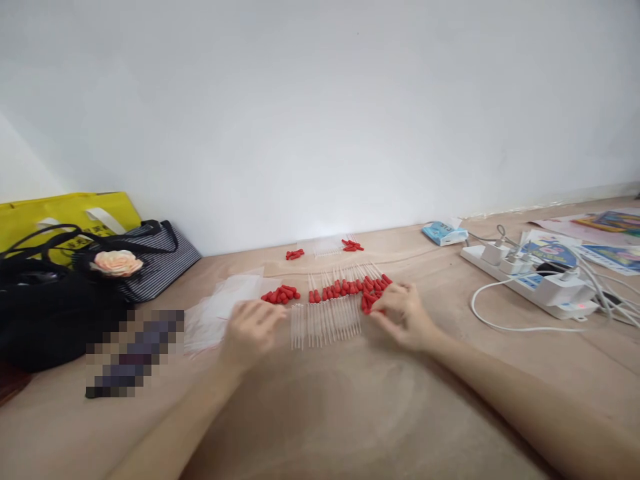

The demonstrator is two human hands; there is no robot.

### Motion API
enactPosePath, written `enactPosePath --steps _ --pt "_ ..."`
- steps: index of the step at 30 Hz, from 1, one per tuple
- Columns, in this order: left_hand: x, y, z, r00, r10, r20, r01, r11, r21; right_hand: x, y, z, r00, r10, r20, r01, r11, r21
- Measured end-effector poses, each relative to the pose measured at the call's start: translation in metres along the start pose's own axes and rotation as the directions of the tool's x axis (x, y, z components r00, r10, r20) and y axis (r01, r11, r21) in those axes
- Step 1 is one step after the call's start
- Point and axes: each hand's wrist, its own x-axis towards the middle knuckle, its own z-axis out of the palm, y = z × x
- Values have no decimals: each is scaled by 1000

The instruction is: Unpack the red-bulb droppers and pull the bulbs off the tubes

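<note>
Thin clear dropper tubes [325,325] lie side by side in a row on the wooden tabletop. Behind them are droppers fitted with red rubber bulbs [344,287], their tips pointing away from me. My left hand [254,330] hovers left of the row, close to a small pile of loose red bulbs [281,295]. Its fingers are bent and blurred, so what they hold is unclear. My right hand [403,317] is at the right end of the row, thumb and fingers closed around a red rubber bulb [369,305] in a cluster there.
Clear plastic bags [223,307] lie to the left, near a striped bag [160,257] and a yellow bag [113,208]. More red bulbs [295,255] sit near the wall. To the right are a tissue pack [443,233], a power strip [530,283] with cables, and printed sheets [613,257].
</note>
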Motion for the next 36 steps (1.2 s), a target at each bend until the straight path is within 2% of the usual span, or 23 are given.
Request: enactPosePath --steps 1,2,3,5,7,10,15,18,20,25,31,36 --pt "-4 -10 -2 986 -166 -12 166 986 -18 1 10 -3 992 113 -63 -111 993 40" --pt "-7 -17 -4 944 -327 33 329 942 -68 2 18 -6 977 189 -96 -181 980 85" --pt "-9 -22 -5 893 -437 109 448 886 -116 3 24 -7 970 219 -110 -208 973 103" --pt "-10 -24 -3 754 -590 289 648 741 -175 6 28 -6 967 229 -108 -221 972 79" --pt "-9 -20 3 619 -648 444 772 606 -193 6 26 -2 971 219 -96 -221 975 -6" --pt "-7 -16 11 476 -691 544 871 453 -188 5 21 4 964 244 -106 -257 958 -130" --pt "-6 -16 16 323 -690 648 946 249 -206 5 30 4 928 349 -133 -371 905 -209" --pt "-2 -12 18 257 -682 685 965 142 -220 6 40 3 894 426 -135 -446 874 -193" --pt "0 -9 21 247 -695 675 966 125 -225 7 44 1 868 478 -133 -495 853 -166" --pt "0 -5 30 311 -689 655 946 163 -279 8 43 1 807 579 -119 -590 799 -112" --pt "-2 -2 34 356 -666 656 931 191 -312 9 36 6 853 520 -48 -519 835 -183" --pt "-7 -4 39 409 -634 657 909 216 -357 8 37 7 850 523 -57 -521 822 -229"
